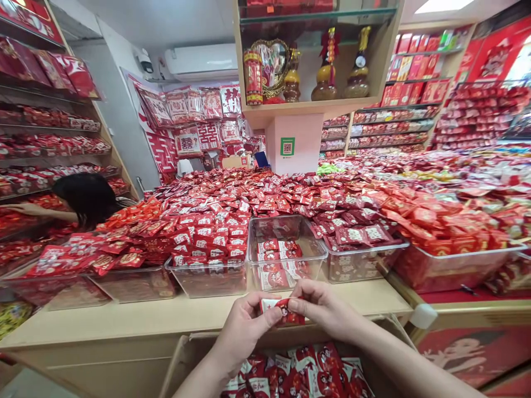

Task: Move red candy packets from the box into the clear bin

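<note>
Between my two hands is a small red and white packet (pixel 282 311), held level above an open cardboard box. The fingers and thumb of my left hand (pixel 248 327) pinch its left end. At its right end, my right hand (pixel 321 309) pinches it between thumb and fingers. Below, the cardboard box (pixel 179 362) holds many similar red and white packets (pixel 305 373). Just beyond my hands stands a clear plastic bin (pixel 286 251), with a few rows of packets lying at its bottom.
Heaped bins of red packets (pixel 209 243) line the pale counter (pixel 124 320) on both sides. A person (pixel 89 199) bends at the left shelves with an arm stretched out. A wooden display cabinet (pixel 319 105) hangs over the back, and a box flap edges the counter.
</note>
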`<move>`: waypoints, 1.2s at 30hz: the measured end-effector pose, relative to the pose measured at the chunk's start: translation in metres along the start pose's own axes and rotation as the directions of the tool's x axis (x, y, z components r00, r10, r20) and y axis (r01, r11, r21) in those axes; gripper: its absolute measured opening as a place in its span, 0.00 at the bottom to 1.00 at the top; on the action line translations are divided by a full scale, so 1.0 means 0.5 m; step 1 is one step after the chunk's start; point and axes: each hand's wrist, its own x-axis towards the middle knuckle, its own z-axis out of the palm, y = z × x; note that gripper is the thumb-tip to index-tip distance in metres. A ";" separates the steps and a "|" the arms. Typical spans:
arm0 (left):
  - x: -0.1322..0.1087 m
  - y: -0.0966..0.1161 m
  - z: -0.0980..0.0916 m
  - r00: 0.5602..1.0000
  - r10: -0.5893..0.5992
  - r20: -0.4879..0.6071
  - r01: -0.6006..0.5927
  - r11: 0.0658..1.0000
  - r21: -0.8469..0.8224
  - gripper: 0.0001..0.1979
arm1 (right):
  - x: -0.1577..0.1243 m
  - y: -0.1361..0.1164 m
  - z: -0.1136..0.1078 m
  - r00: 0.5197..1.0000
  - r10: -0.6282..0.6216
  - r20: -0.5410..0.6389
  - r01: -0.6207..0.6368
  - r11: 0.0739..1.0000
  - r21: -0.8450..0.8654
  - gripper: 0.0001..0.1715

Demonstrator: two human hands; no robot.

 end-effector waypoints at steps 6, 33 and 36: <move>0.003 -0.028 -0.028 0.992 0.096 -0.084 -0.072 0.966 0.249 0.14 | 0.010 -0.007 -0.004 0.999 0.031 -0.015 -0.032 0.998 -0.063 0.11; 0.035 -0.068 -0.078 1.000 -0.020 -0.020 0.028 0.776 0.630 0.12 | 0.382 0.088 -0.030 0.747 0.665 -0.018 -0.396 0.422 -0.816 0.10; 0.037 -0.066 -0.078 0.999 -0.015 -0.030 0.030 0.775 0.631 0.13 | 0.380 0.086 -0.031 0.802 0.595 -0.045 -0.342 0.396 -0.852 0.10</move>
